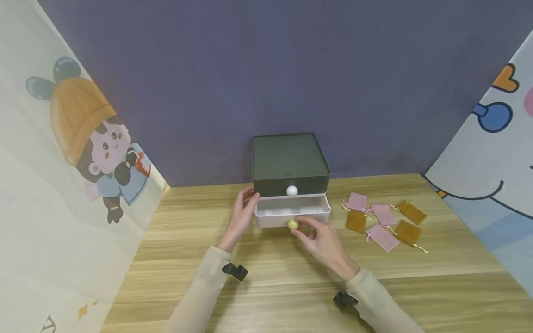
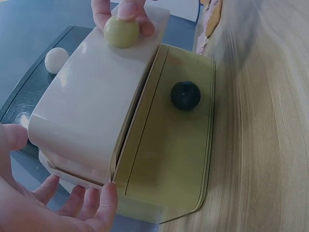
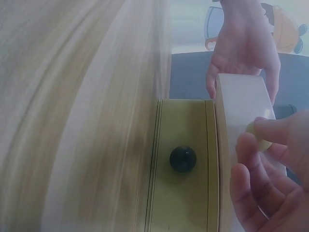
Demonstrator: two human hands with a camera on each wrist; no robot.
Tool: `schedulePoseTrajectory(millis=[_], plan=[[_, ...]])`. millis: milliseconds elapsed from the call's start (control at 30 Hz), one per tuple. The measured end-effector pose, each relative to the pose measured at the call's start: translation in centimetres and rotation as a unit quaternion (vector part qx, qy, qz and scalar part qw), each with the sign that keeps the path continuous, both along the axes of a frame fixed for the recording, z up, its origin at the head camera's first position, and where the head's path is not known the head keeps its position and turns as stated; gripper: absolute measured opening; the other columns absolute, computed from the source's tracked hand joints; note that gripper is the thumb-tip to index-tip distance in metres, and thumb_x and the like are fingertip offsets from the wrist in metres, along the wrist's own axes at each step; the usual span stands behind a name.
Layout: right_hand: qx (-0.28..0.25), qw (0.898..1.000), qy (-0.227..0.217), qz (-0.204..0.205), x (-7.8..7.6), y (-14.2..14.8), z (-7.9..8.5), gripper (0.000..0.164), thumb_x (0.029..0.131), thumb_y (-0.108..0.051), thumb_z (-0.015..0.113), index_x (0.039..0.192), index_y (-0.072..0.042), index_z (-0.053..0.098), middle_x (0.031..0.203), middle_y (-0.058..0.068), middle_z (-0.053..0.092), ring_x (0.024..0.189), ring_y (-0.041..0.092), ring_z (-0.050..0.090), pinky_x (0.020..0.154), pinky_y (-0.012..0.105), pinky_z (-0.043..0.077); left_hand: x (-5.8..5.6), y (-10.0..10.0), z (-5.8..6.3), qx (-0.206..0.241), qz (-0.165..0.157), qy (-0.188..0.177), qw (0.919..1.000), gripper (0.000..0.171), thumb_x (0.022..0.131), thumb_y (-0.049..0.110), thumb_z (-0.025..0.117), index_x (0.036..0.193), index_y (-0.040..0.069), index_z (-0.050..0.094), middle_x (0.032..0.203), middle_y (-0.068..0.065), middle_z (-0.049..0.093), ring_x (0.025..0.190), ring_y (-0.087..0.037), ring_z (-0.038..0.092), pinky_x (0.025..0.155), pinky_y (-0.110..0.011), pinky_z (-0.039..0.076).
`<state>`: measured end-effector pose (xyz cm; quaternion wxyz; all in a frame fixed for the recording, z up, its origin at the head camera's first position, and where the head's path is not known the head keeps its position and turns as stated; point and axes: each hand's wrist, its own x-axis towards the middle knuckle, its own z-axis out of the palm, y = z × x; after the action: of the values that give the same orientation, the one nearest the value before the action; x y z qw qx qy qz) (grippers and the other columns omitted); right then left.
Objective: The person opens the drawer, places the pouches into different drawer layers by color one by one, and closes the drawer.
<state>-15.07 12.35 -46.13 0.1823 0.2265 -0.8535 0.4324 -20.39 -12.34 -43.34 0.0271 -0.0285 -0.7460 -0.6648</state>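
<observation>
A small drawer box point(image 1: 287, 157) with a dark green top stands against the back panel. Its white middle drawer point(image 1: 270, 221) is pulled partway out. My right hand point(image 1: 326, 243) pinches that drawer's round yellow-green knob point(image 2: 121, 33) between thumb and fingers. At the box's left side is my left hand point(image 1: 240, 217), its fingers extended at the white drawer's end in the left wrist view. The dark top drawer bears a white knob point(image 1: 292, 190). Below the white drawer, the olive-yellow bottom drawer point(image 2: 159, 159) is closed and has a dark green knob point(image 3: 183, 159).
Several pink drawstring pouches point(image 1: 383, 238) and mustard-brown pouches point(image 1: 356, 221) lie right of the box on the wood-grain table point(image 1: 266, 296). A blue-grey panel point(image 1: 283, 69) rises behind. Printed cartoon walls flank both sides.
</observation>
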Motion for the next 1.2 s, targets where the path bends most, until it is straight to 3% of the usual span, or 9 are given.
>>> schedulePoseTrajectory(millis=[467,900,1200], plan=[[0.012,1.0,-0.01,-0.011,0.8,0.2,-0.2,0.032,0.089,-0.016,0.086,0.12,-0.014,0.077,0.098,0.008,0.083,0.05,-0.009,0.05,0.044,0.015,0.046,0.0,0.1,0.2,0.007,0.002,-0.014,0.9999,0.057,0.111,0.033,0.055,0.159,0.006,0.04,0.161,-0.021,0.046,0.145,-0.042,0.05,0.115,-0.055,0.049],[0.019,1.0,0.012,-0.015,1.8,0.1,0.0,0.031,0.086,-0.014,0.088,0.116,-0.013,0.078,0.095,0.007,0.083,0.05,-0.008,0.052,0.045,0.012,0.046,0.2,-0.1,0.1,-0.003,-0.005,-0.013,0.9999,0.059,0.111,0.035,0.054,0.16,0.006,0.039,0.162,-0.021,0.045,0.145,-0.042,0.049,0.111,-0.051,0.051],[0.027,0.999,0.034,-0.014,2.4,0.4,0.1,0.032,0.085,-0.011,0.089,0.114,-0.013,0.078,0.095,0.006,0.083,0.051,-0.01,0.053,0.046,0.01,0.045,0.1,0.1,0.2,0.01,0.004,-0.008,0.9999,0.057,0.11,0.032,0.056,0.158,0.004,0.041,0.16,-0.023,0.046,0.144,-0.043,0.051,0.113,-0.055,0.051]])
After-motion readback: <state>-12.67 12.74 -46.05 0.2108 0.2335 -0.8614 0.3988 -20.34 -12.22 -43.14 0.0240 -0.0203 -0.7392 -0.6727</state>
